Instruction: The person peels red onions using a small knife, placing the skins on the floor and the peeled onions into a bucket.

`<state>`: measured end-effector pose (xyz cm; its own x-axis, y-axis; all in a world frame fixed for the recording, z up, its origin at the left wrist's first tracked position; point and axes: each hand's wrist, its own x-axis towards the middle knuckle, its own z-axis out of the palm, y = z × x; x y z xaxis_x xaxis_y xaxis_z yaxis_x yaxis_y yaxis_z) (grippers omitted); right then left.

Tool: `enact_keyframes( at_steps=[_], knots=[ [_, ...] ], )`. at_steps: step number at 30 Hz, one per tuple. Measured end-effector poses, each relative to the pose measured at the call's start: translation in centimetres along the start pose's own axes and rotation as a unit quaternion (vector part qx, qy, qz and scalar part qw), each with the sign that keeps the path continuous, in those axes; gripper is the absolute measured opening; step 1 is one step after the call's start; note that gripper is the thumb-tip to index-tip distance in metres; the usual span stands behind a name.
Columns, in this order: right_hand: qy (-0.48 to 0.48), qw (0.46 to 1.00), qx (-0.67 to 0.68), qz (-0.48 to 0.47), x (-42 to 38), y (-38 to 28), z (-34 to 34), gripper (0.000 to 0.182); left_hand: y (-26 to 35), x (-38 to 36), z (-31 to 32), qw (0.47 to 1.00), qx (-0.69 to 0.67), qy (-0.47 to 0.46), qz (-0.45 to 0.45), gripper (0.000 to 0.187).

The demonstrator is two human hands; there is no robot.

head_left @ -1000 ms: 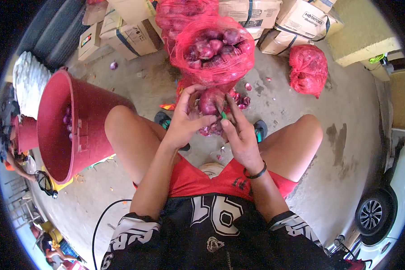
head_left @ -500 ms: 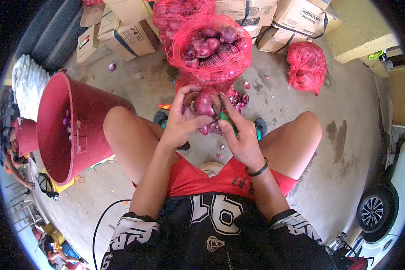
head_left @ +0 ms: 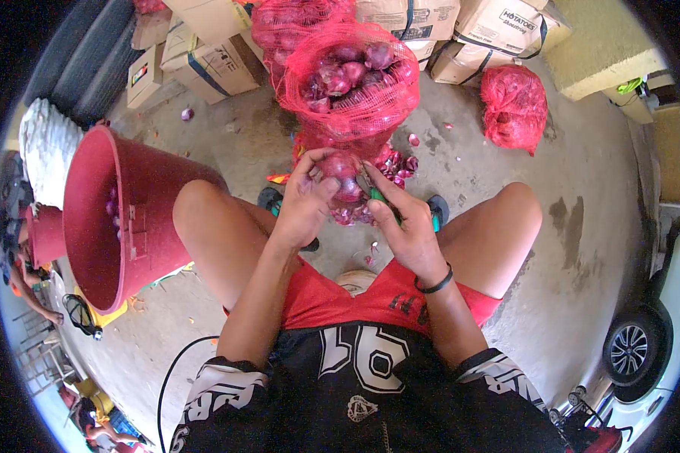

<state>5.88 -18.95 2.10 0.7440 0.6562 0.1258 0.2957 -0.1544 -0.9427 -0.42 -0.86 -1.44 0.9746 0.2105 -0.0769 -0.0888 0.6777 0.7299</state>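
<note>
A red onion [head_left: 341,167] is held between my two hands, just in front of the open mesh sack. My left hand [head_left: 307,198] wraps round the onion's left side, with the thumb across its front. In my right hand [head_left: 406,221] is a small knife [head_left: 376,196] with a green handle, its dark blade against the onion's right side. Red onions fill the open red mesh sack [head_left: 355,124]. Onion skins [head_left: 395,167] lie on the floor beneath and beside my hands.
At the left stands a large red tub [head_left: 159,177] with some onions inside. Cardboard boxes [head_left: 223,68] are stacked behind the sacks. A closed red mesh bag [head_left: 514,109] sits at the right. Other people are at the far left; a car wheel [head_left: 629,349] is at lower right.
My left thumb has moved up over the front of the onion, and the onion has turned slightly. The view has shifted a little.
</note>
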Motion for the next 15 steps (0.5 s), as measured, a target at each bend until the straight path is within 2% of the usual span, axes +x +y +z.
enact_keyframes(
  at_steps=[2,5,8,15],
  knots=[
    [-0.011,0.999,0.033,0.036,-0.1,-0.4,-0.1,0.047,-0.2,0.1,-0.2,0.998,0.056,-0.008,0.036,0.058],
    [-0.018,0.995,0.056,0.076,-0.2,-0.7,-0.2,0.050,0.2,0.2,-0.2,0.992,0.120,-0.014,0.041,0.066],
    [-0.015,0.986,0.123,0.110,-0.5,-0.9,0.2,0.054,0.8,0.3,1.3,0.989,0.130,0.004,0.063,0.077],
    [-0.016,0.980,0.154,0.122,0.0,-1.7,0.9,0.061,0.8,0.2,1.3,0.977,0.191,-0.011,0.091,0.078]
  ],
)
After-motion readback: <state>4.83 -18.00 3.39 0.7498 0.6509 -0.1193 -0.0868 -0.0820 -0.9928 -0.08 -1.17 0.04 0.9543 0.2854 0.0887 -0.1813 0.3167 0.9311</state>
